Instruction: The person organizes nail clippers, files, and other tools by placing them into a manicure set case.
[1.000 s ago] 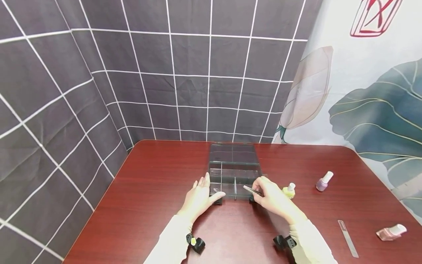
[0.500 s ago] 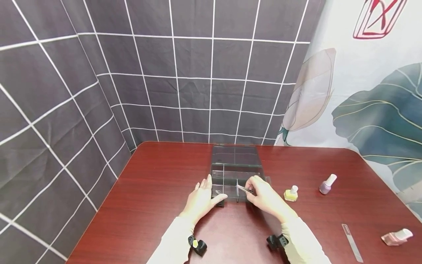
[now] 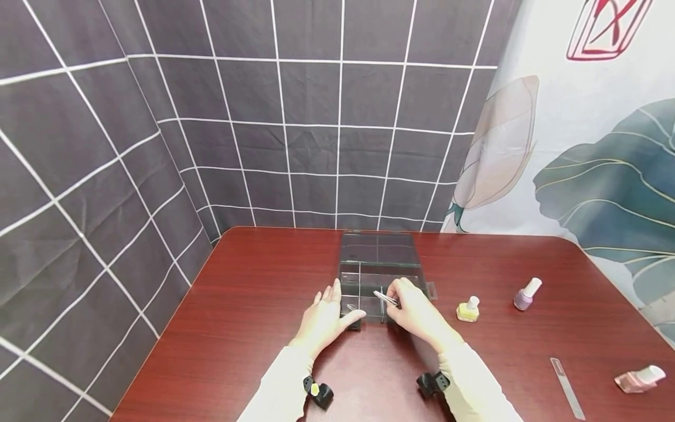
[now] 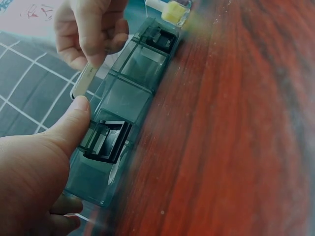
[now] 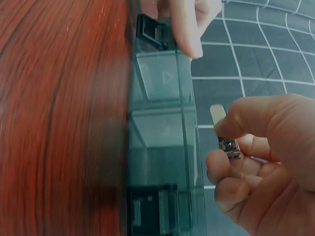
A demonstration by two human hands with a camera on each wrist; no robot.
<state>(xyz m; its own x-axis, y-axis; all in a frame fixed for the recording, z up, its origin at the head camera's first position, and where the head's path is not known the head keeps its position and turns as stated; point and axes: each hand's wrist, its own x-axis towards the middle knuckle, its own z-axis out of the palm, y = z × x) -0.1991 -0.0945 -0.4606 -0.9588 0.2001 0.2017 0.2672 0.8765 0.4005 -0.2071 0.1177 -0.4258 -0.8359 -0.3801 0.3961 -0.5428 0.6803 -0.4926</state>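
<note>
In the head view, a clear grey divided box point(image 3: 377, 275) sits on the table with its lid point(image 3: 377, 247) tipped back. My right hand point(image 3: 416, 310) pinches a metal nail clipper point(image 3: 387, 298) above the front right part of the box. The right wrist view shows the clipper's lever and pin end point(image 5: 228, 146) between thumb and fingers. My left hand point(image 3: 323, 319) rests against the box's left side, fingers straight, thumb over the front edge near a black latch point(image 4: 110, 141). A small pale rounded item point(image 4: 114, 169) shows through the wall of the left compartment; its kind is unclear.
Right of the box stands a yellow nail polish bottle point(image 3: 468, 310). Beyond it are a purple polish bottle point(image 3: 527, 295), a flat nail file point(image 3: 567, 388) and a pink polish bottle lying down point(image 3: 639, 379). A grey gridded cloth point(image 3: 295, 140) hangs behind the table.
My right hand has moved left with the nail clipper, from the box's right edge to over its right compartments. The left hand has stayed on the box; the view has shifted slightly.
</note>
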